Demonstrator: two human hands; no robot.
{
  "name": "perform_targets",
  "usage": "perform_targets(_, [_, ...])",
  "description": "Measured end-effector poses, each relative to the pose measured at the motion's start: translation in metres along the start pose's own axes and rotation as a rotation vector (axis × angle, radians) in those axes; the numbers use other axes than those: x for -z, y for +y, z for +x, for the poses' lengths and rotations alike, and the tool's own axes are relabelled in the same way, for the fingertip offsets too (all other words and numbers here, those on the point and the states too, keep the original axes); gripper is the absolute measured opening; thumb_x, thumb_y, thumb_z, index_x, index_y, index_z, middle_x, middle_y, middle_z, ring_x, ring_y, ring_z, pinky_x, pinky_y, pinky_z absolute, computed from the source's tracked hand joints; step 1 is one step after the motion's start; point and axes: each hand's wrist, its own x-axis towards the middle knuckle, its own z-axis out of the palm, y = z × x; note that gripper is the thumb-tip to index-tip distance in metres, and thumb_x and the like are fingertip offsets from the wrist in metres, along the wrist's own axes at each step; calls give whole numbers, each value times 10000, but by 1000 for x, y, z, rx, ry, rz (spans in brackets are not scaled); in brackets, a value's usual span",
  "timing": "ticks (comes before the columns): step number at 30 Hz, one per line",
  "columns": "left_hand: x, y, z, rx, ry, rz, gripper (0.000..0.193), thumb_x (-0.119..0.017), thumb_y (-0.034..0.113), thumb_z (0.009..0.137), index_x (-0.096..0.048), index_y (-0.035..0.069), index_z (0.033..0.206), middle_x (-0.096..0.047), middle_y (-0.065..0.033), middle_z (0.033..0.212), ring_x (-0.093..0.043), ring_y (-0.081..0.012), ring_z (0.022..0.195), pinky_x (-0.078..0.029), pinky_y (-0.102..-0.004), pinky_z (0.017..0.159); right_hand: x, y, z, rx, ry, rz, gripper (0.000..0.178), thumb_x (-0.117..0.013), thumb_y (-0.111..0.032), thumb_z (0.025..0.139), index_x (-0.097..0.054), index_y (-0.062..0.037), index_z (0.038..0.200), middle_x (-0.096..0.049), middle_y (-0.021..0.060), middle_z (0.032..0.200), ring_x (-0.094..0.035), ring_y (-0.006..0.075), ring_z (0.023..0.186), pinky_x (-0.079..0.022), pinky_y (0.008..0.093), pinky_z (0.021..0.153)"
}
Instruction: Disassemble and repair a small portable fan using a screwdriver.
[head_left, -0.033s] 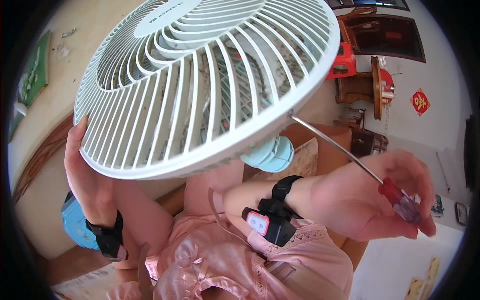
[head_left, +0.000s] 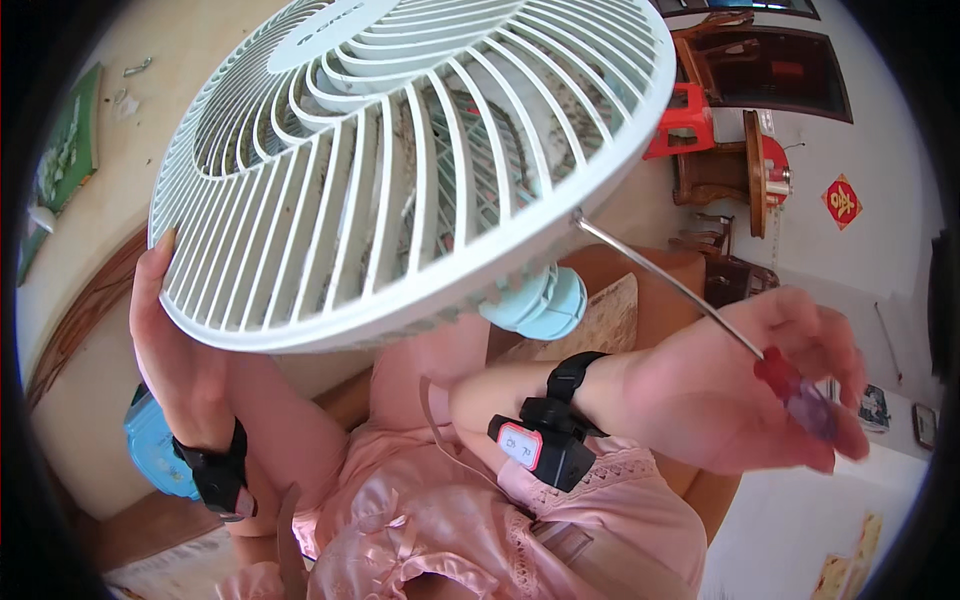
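Note:
A dusty electric fan with a pale, slatted round guard (head_left: pixel 330 210) fills the upper middle, tilted. Its light-blue rear housing (head_left: pixel 545 303) shows below the rim. At the guard's lower left edge, my left hand (head_left: pixel 185 340) grips the rim, thumb on the front and the other fingers hidden behind. My right hand (head_left: pixel 720 390), lower right, holds a screwdriver (head_left: pixel 665 275) by its red and clear handle, fingers curled loosely round it. The metal shaft runs up left, and its tip meets the guard's outer rim. Whether a screw sits there is too small to tell.
Black straps with small devices (head_left: pixel 545 440) circle both wrists. A blue plastic part (head_left: pixel 160 450) is beside my left forearm. Behind the fan is a brown sofa (head_left: pixel 660 285). A red stool (head_left: pixel 685 122) and wooden furniture (head_left: pixel 725 175) stand at the upper right.
My right hand and the screwdriver handle have shifted slightly up and left, the handle now more blurred. The fan's lower rim has risen a little. My left hand keeps its grip.

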Motion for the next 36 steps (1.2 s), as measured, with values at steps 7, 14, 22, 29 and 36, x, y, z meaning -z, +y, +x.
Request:
perform_targets(7, [-4, -4, 3, 14, -68, -60, 317, -467, 193, 905, -517, -22, 1133, -607, -138, 1098, -605, -220, 959, -465, -338, 868, 12, -27, -2, -95, -112, -374, 301, -509, -406, 885, -603, -143, 997, -573, -26, 866, -469, 149, 750, -342, 283, 641])
perform_targets(14, [-13, -4, 2, 3, 3, 16, 361, -478, 274, 899, -509, 13, 1148, -612, -93, 1074, -622, -188, 900, -513, -314, 698, 15, -11, 4, 103, -203, -538, 410, -417, -472, 914, -484, -96, 1063, -403, -25, 692, -441, 120, 682, -398, 252, 638])
perform_targets(22, [-19, -4, 0, -39, 84, 20, 353, -479, 262, 899, -509, 15, 1150, -613, -93, 1074, -618, -197, 911, -502, -317, 727, -2, -2, 21, -213, -228, 145, 296, -455, -362, 920, -629, -123, 939, -600, -49, 816, -404, 86, 583, -381, 252, 633])
perform_targets(29, [-23, -6, -1, -58, 182, -16, 328, -521, 158, 867, -501, -46, 1123, -607, -127, 1056, -613, -219, 915, -486, -321, 781, -27, -5, 10, -233, 94, 233, 368, -478, -376, 899, -639, -89, 734, -430, -70, 589, -304, 74, 513, -220, 240, 476])
perform_targets(36, [-18, -7, -4, -24, 59, 5, 347, -487, 186, 885, -492, -41, 1146, -599, -142, 1098, -602, -233, 954, -469, -345, 853, -26, -1, 0, -230, -37, 271, 416, -434, -292, 911, -300, -160, 540, -213, -89, 444, -147, 52, 390, -129, 223, 420])
